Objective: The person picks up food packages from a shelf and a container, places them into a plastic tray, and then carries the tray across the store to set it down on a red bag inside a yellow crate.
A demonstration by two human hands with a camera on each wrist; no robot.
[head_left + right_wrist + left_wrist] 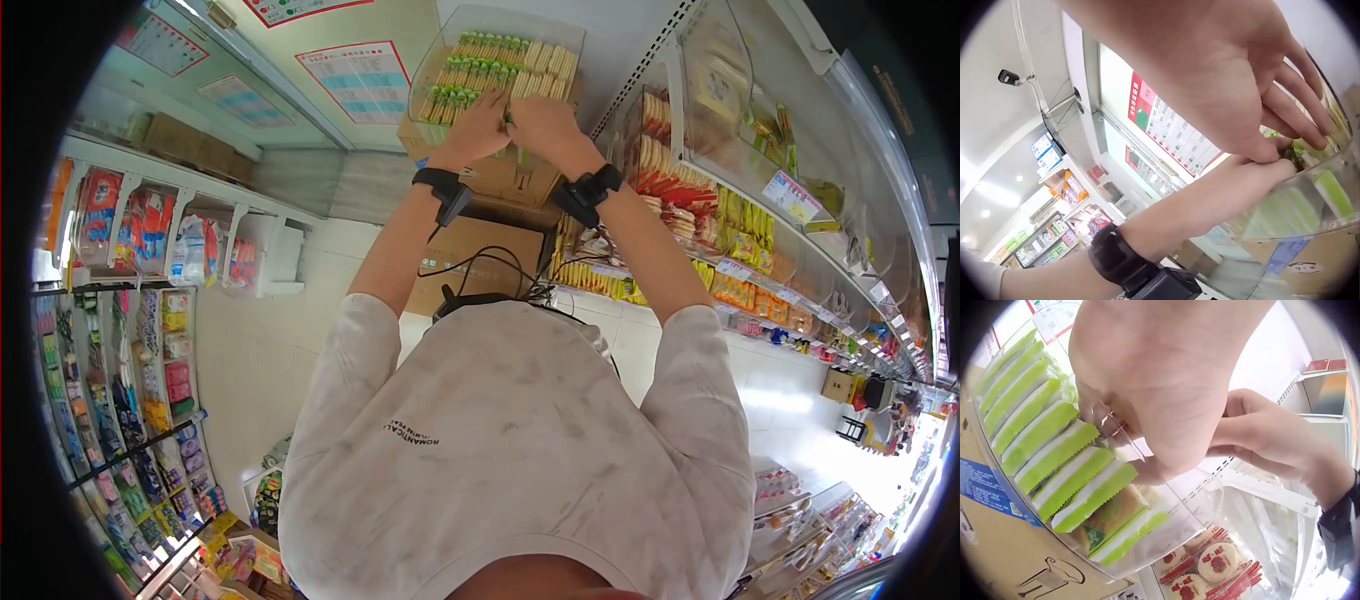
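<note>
Both hands meet over a clear plastic bin (425, 70) of stick-shaped snack packets with green and white wrappers. My left hand (478, 130) curls its fingers around crinkled, see-through wrapping (1112, 420) by the row of green-ended packets (1054, 447). Close against it on the right, my right hand (545, 128) reaches down with bent fingers. Green wrapping (1300, 150) shows under those fingertips in the right wrist view, and the thumb lies against the left hand (1266, 178). Whether the right fingers pinch a packet I cannot tell.
Cardboard boxes (500, 180) stand under the bin. To the right runs a shelf (735, 265) of bagged snacks, including round crackers (1217, 562) in red-printed wrapping. Cables (500, 262) hang near the body. Glass doors (200, 90) with posted notices are at the left.
</note>
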